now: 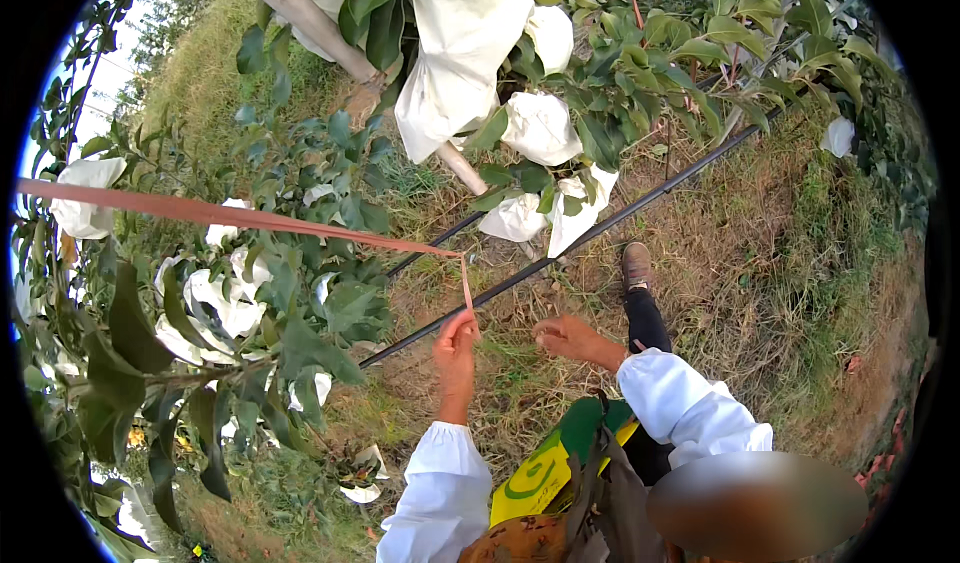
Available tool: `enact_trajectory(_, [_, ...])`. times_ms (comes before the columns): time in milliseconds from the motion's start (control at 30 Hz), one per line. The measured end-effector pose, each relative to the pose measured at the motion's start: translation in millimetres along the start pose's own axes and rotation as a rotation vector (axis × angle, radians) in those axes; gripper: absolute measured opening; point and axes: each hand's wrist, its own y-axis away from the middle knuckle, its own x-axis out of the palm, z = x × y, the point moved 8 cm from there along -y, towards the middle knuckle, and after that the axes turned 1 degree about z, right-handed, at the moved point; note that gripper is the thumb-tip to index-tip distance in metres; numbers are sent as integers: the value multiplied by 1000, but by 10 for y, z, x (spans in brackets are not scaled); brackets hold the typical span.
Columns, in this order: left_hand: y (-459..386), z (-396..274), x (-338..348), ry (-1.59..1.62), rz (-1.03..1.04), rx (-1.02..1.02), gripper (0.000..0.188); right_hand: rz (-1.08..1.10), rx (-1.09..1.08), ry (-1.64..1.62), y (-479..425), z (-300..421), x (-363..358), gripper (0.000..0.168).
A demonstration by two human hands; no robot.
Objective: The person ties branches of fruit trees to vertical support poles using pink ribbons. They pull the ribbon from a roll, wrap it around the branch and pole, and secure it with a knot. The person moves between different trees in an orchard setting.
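Note:
My left hand [455, 341] pinches the lower end of a reddish tie strap [300, 224]. That strap runs from the left rim of the view, narrows, and bends down sharply into the fingertips. To the right, apart from the strap, is my right hand [574, 338], its fingers loosely bent and no object visible in them. Both hands are just below a black irrigation pipe [517, 281] that crosses the view at a slant. Beyond the pipe hang white bags [541, 129] among the leaves of a tree branch [461, 165].
Leafy branches [247, 368] with more white bags [225, 300] crowd the left side. A large white bag [461, 45] hangs at top centre. Below are dry grass [720, 293], my shoe [637, 263] and a yellow and green bag [532, 480] at my waist.

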Motion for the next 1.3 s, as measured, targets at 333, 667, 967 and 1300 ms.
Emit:
enact_trajectory(333, [2873, 343, 730, 136, 545, -456, 31, -416, 330, -261, 2983, 321, -479, 20])
enact_trajectory(667, [3916, -422, 747, 107, 381, -98, 51, 148, 648, -223, 3568, 492, 391, 37])
enact_trajectory(967, [4899, -584, 887, -186, 378, 303, 42, 254, 528, -59, 4046, 502, 679, 36])
enact_trajectory(1300, [5869, -821, 583, -152, 201, 381, 19, 238, 624, -383, 4788, 632, 1007, 39])
